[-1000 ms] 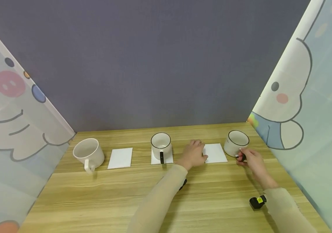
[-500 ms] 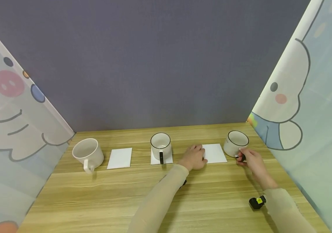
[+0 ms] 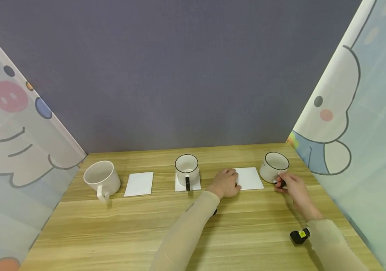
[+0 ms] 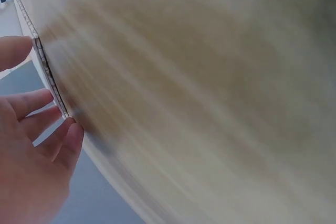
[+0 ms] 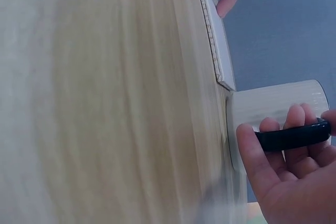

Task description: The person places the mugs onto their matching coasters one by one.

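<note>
My right hand (image 3: 294, 188) holds the black handle (image 5: 294, 136) of a white mug (image 3: 270, 171) with a dark rim, upright on the table at the right. Just left of this mug lies a white square coaster (image 3: 251, 178). At its left edge is my left hand (image 3: 225, 183), thumb near the front corner and bent fingers along the edge. The left wrist view shows the thumb and fingers (image 4: 39, 100) touching the coaster's side. A second dark-rimmed mug (image 3: 186, 175) with a black handle stands on another white coaster (image 3: 197, 186) in the middle.
At the far left stands a wider all-white mug (image 3: 109, 182). Right of it lies a white coaster (image 3: 139, 183) with nothing on it. A grey panel (image 3: 186, 75) rises behind the wooden table (image 3: 111, 233), and cartoon-printed curtains (image 3: 376, 150) flank both sides.
My left hand's fingers have drawn in slightly towards me at the coaster's edge. The right hand and its mug stay where they were.
</note>
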`<state>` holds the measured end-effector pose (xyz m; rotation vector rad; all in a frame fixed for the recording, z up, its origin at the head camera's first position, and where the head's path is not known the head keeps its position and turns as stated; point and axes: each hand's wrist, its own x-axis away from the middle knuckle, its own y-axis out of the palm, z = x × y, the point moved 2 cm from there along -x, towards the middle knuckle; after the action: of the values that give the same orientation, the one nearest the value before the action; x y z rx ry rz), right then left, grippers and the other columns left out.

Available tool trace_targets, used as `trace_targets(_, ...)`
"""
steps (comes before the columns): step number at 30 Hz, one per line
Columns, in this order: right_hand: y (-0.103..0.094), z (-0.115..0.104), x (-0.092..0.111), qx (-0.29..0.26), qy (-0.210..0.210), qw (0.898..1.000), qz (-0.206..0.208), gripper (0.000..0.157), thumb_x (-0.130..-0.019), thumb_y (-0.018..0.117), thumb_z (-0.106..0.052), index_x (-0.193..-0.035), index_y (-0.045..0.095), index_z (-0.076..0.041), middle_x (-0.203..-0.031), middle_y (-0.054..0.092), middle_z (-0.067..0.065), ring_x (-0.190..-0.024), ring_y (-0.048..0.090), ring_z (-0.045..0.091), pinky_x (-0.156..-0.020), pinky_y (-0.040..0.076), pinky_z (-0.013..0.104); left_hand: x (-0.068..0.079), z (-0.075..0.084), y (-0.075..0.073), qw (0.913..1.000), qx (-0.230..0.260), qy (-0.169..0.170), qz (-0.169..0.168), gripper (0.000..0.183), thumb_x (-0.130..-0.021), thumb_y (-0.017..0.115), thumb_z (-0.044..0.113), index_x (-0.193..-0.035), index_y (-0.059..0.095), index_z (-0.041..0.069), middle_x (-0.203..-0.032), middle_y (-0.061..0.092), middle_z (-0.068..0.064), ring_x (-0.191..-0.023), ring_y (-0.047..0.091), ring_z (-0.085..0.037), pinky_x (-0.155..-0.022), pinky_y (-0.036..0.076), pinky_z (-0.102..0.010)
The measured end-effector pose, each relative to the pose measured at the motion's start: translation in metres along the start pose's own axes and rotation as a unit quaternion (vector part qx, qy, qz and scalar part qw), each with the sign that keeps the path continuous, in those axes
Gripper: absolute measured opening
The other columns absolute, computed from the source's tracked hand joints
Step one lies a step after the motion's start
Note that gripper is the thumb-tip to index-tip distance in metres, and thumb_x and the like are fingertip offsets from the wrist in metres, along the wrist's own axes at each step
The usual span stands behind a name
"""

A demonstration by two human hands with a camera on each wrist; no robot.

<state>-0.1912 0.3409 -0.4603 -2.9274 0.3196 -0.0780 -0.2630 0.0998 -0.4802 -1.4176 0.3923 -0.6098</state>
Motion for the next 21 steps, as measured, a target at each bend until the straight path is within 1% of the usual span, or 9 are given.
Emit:
trace_targets(4,-0.0011,-0.0009,0.0030,-0.022,-0.006,1.000,-0.005,0.039,-0.110,0.047,-0.023,-0.099,0.061,0.012,-0.084,0.062,0.004,-0.076,0.064,0.011,-0.075,0.061,0.031,0.0003,0.0006,0.0001,1.0000,-0.001,-0.002,-0.003,0.055,-0.105,0.048,0.049,-0.151,0.049,0.019,-0.161,0.037,0.005,-0.147,0.032,-0.018,-0.120,0.028,-0.038)
trace_targets(8,-0.0016,-0.0016,0.0051,-0.048,-0.001,0.999,-0.007,0.037,-0.109,0.050,-0.023,-0.099,0.062,0.010,-0.084,0.062,0.003,-0.077,0.065,0.014,-0.075,0.061,0.031,-0.0001,-0.0002,0.0007,1.0000,-0.001,-0.003,-0.004,0.056,-0.104,0.048,0.048,-0.152,0.047,0.019,-0.161,0.037,0.005,-0.147,0.033,-0.018,-0.121,0.028,-0.036)
trace_targets(12,-0.0014,-0.0016,0.0064,-0.060,0.005,0.998,-0.005,0.036,-0.109,0.050,-0.024,-0.099,0.064,0.008,-0.083,0.062,0.002,-0.077,0.065,0.015,-0.075,0.060,0.031,-0.0008,-0.0013,0.0023,1.0000,-0.002,-0.003,-0.003,0.058,-0.104,0.048,0.049,-0.153,0.046,0.019,-0.161,0.037,0.005,-0.148,0.032,-0.018,-0.121,0.026,-0.035)
trace_targets(17,0.0004,-0.0016,0.0077,-0.081,0.012,0.997,0.011,0.034,-0.108,0.050,-0.024,-0.099,0.065,0.005,-0.082,0.061,0.000,-0.076,0.064,0.012,-0.075,0.060,0.030,-0.0003,-0.0010,0.0013,1.0000,-0.005,-0.002,-0.003,0.058,-0.104,0.048,0.050,-0.154,0.046,0.020,-0.161,0.037,0.006,-0.147,0.033,-0.018,-0.121,0.026,-0.034)
trace_targets(21,0.0019,-0.0028,0.0089,-0.102,0.012,0.994,0.023,0.031,-0.108,0.051,-0.022,-0.098,0.066,0.003,-0.081,0.062,-0.001,-0.075,0.063,0.010,-0.074,0.060,0.029,0.0000,-0.0012,-0.0004,1.0000,0.004,-0.004,-0.005,0.059,-0.104,0.049,0.050,-0.154,0.045,0.020,-0.162,0.036,0.006,-0.148,0.032,-0.018,-0.121,0.027,-0.036)
